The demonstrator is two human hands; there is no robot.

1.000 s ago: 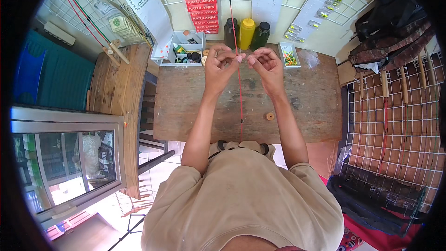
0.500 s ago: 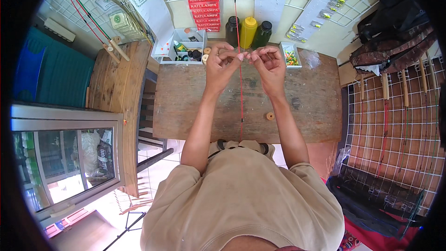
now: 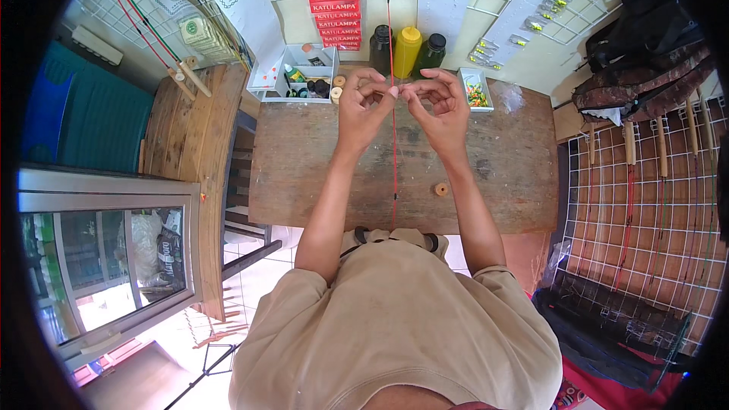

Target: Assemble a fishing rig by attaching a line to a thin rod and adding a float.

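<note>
A thin red fishing rod (image 3: 395,153) with dark bands and a pink tip runs lengthwise before me, from near my waist up past the bottles. My left hand (image 3: 363,112) pinches it with thumb and forefinger, the other fingers curled. Just right of the rod, my right hand (image 3: 442,115) holds its thumb and forefinger together, nearly touching the left fingertips. Whatever is between those right fingertips is too small to make out. Beneath my hands is the worn wooden table (image 3: 326,175), with a small wooden ring (image 3: 440,190) lying near my right forearm.
Along the table's back stand a yellow squeeze bottle (image 3: 408,52), two dark bottles, a divided white tray (image 3: 310,99) and a white box (image 3: 486,108) of small colourful pieces. A wire rack with rods (image 3: 630,144) is at right; a wooden bench (image 3: 178,152) is at left.
My right hand has shifted slightly, its fingertips now pinched closer to the rod. The rod's tip has swung a little to the right. My left hand keeps its pinch.
</note>
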